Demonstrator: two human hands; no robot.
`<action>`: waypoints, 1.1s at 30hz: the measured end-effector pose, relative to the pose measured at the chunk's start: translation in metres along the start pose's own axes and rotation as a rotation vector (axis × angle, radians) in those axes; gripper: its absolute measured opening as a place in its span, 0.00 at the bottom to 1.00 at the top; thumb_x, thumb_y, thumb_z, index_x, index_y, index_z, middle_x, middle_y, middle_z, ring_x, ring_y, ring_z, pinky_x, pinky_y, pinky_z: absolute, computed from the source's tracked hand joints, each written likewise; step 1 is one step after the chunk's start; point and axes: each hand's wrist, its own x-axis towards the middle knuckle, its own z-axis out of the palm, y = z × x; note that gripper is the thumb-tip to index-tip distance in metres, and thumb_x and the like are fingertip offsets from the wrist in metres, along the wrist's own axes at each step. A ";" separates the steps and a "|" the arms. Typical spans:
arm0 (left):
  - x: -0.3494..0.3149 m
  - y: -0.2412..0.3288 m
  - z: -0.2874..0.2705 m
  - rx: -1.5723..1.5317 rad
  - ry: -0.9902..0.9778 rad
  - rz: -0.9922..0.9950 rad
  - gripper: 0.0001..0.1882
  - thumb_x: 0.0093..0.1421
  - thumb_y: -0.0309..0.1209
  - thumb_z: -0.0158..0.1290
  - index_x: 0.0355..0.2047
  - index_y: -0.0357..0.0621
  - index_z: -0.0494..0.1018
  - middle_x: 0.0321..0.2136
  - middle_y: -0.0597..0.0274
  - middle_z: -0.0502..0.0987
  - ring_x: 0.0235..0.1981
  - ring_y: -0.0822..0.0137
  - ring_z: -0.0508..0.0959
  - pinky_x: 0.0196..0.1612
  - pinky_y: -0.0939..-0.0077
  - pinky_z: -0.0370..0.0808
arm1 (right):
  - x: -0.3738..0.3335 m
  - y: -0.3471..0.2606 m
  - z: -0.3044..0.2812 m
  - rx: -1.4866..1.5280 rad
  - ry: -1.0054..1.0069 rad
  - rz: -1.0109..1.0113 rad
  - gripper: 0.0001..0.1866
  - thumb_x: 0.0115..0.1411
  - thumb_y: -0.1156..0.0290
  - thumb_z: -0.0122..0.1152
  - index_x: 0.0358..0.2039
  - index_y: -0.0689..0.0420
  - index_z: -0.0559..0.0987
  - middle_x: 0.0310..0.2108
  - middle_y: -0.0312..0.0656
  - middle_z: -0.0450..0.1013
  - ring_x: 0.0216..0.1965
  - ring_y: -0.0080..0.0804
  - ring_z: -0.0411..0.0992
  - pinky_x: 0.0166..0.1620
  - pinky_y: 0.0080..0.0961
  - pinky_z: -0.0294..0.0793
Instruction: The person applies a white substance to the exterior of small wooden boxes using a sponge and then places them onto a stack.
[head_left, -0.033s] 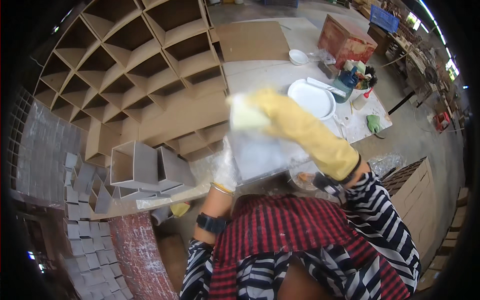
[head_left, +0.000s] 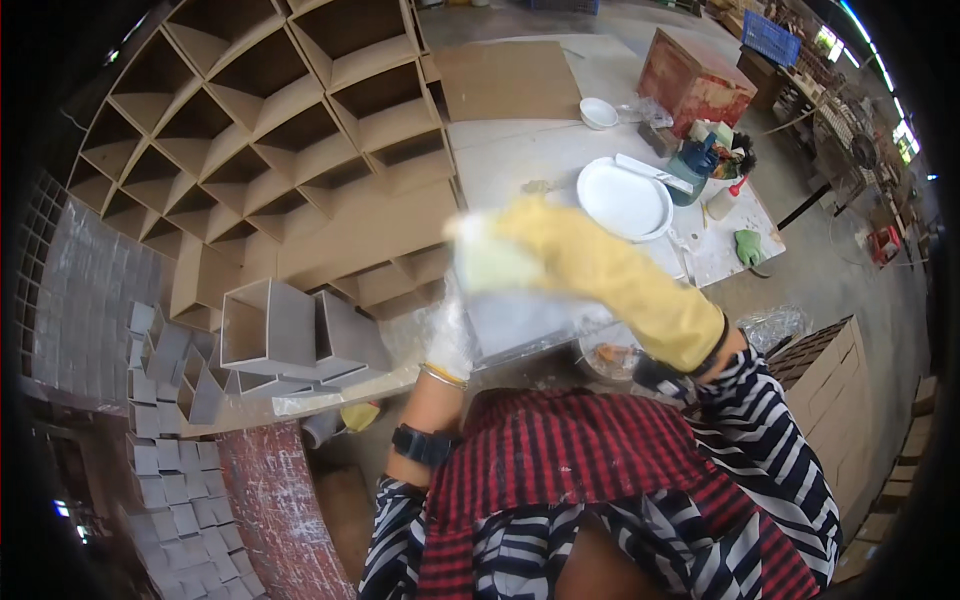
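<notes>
My right hand point(head_left: 550, 240), in a long yellow rubber glove, is closed on a pale sponge-like block point(head_left: 490, 255); motion smears both. The block is over a whitish flat surface point(head_left: 515, 320) on the table in front of me, but contact cannot be made out. My left hand point(head_left: 450, 340), in a thin white glove, is at the left edge of that surface. Its fingers point away from me and are partly hidden and blurred near the block. Right of the yellow glove lies a round white tray point(head_left: 620, 205) with a white strip across its rim.
Large brown compartment shelving point(head_left: 300, 150) stands at the left, with grey open boxes point(head_left: 265, 325) before it. Farther back are brown cardboard point(head_left: 505, 80), a white bowl point(head_left: 598, 113) and a red box point(head_left: 690, 80). A blue-green jug point(head_left: 692, 170) and green cloth point(head_left: 747, 246) lie right.
My right hand has moved slightly nearer to me with the pale block, down in the picture. My left hand stays at nearly the same spot.
</notes>
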 end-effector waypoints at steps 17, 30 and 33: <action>0.007 0.002 -0.021 -0.220 -0.191 -0.193 0.36 0.64 0.59 0.34 0.57 0.39 0.63 0.53 0.54 0.69 0.52 0.59 0.71 0.54 0.65 0.71 | -0.026 -0.021 0.006 0.000 -0.272 -0.134 0.33 0.46 0.70 0.65 0.56 0.47 0.70 0.31 0.45 0.72 0.36 0.46 0.70 0.40 0.37 0.71; 0.000 -0.004 -0.021 -0.103 0.044 -0.067 0.25 0.64 0.44 0.43 0.52 0.37 0.68 0.48 0.49 0.74 0.48 0.52 0.74 0.53 0.57 0.72 | -0.030 0.019 -0.016 0.330 0.232 0.530 0.35 0.48 0.68 0.66 0.59 0.48 0.67 0.52 0.46 0.67 0.54 0.37 0.65 0.56 0.29 0.63; 0.002 -0.005 -0.028 -0.181 -0.032 -0.017 0.24 0.63 0.42 0.44 0.50 0.36 0.69 0.48 0.49 0.74 0.48 0.52 0.75 0.52 0.58 0.72 | -0.039 0.019 -0.015 0.672 0.358 0.525 0.37 0.46 0.69 0.68 0.59 0.52 0.67 0.54 0.43 0.66 0.55 0.32 0.64 0.57 0.27 0.61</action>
